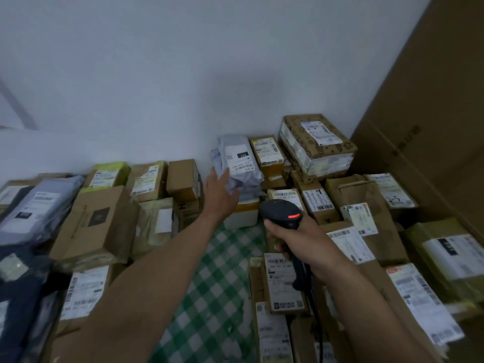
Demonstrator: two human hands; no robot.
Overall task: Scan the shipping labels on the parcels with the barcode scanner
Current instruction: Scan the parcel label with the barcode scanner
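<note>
- Fingers (275,228) of the right hand (306,241) are wrapped tight around the handle of the black barcode scanner (281,212). It's held up over the parcels with a red light (294,215) glowing on its head.
- A dark cable (315,318) drops from the handle, down past the labelled boxes (284,281) on the right.
- Between the two forearms there's a strip of green-and-white checked cloth (214,284), with parcels packed along both sides.
- On the left, brown cartons (97,221) and grey bags (39,208), most with labels facing up.
- Further out, the left hand (221,191) is stretched forward, its fingers (222,175) laid along the left edge of a grey mailer bag (245,176). They're touching it, but I can't tell whether they actually clasp it.
- The bag's white shipping label (239,155) faces the camera, above and to the left of the scanner head and clear of it.
- The bag sits on a white box (243,214).
- At the back right, a patterned carton (317,144) tops the stack beside a tall cardboard box (432,100), with the pale wall (157,74) behind.
</note>
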